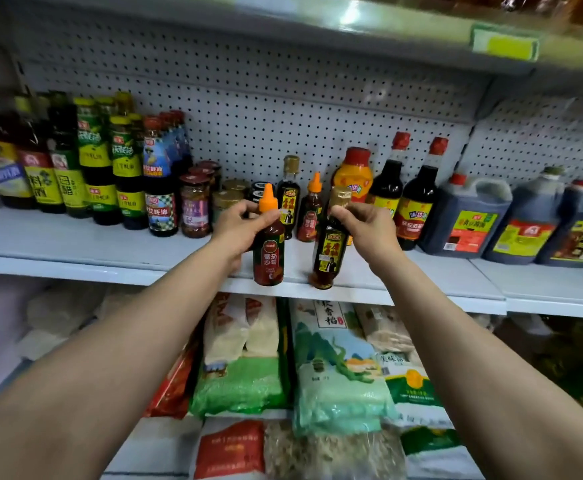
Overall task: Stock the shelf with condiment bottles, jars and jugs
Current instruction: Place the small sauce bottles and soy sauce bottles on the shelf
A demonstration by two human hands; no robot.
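Note:
My left hand [236, 230] grips a red ketchup bottle [268, 252] with an orange nozzle cap by its shoulder, at the front edge of the white shelf [75, 244]. My right hand [369, 230] pinches the neck of a dark sesame oil bottle [328, 254] with a gold cap; the bottle tilts slightly at the shelf's front edge. Just behind stand a matching ketchup bottle [310, 213] and a matching gold-capped oil bottle [289, 195].
Tall sauce bottles [85, 161] and chili jars [195, 206] fill the shelf's left. An orange squeeze bottle [352, 174], red-capped vinegar bottles [418, 199] and dark jugs [466, 220] stand to the right. Rice bags [335, 362] lie on the lower shelf. Pegboard backs the shelf.

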